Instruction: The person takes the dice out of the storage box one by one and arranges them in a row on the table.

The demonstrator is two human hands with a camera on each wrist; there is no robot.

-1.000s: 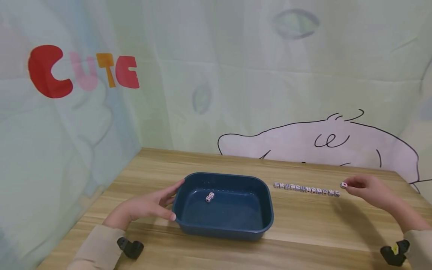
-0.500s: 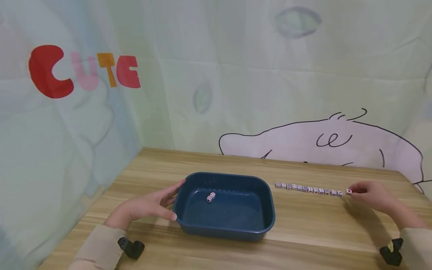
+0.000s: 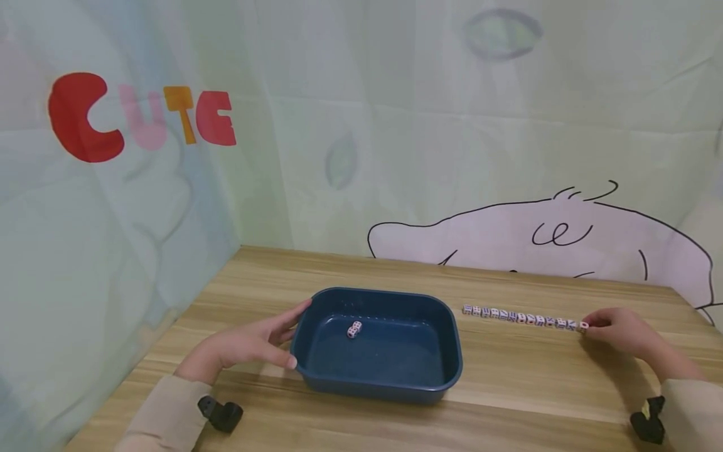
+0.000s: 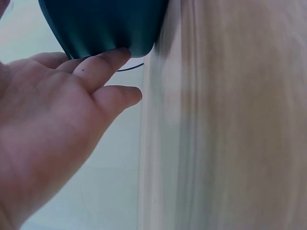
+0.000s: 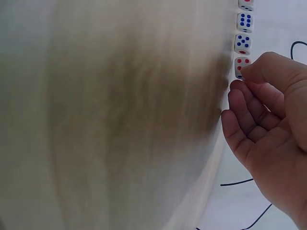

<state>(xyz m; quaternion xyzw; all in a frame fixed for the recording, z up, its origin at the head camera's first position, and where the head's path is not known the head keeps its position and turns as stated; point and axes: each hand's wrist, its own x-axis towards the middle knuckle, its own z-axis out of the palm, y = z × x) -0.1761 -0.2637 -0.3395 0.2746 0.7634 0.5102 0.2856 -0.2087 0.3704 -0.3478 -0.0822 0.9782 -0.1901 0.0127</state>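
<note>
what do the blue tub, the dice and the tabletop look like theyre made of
Blue tub: likely moulded plastic, going by its smooth, rounded one-piece walls and soft sheen.
Dice: probably hard glossy plastic, white with rounded corners and blue and red pips.
Tabletop: light wood grain in streaks, matte; whether solid wood or a printed laminate cannot be told.

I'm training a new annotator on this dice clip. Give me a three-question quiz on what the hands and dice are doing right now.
1. True or false: the blue tray holds no dice.
2. Which hand touches the last die of the row of dice: A) left, B) right, C) neither?
3. Fill in: the left hand rests against the tray's ____ side.

Key:
1. False: one die in the tray lies inside.
2. B: the right hand pinches it at the row's right end.
3. Left, with straight fingers on the wall.
</note>
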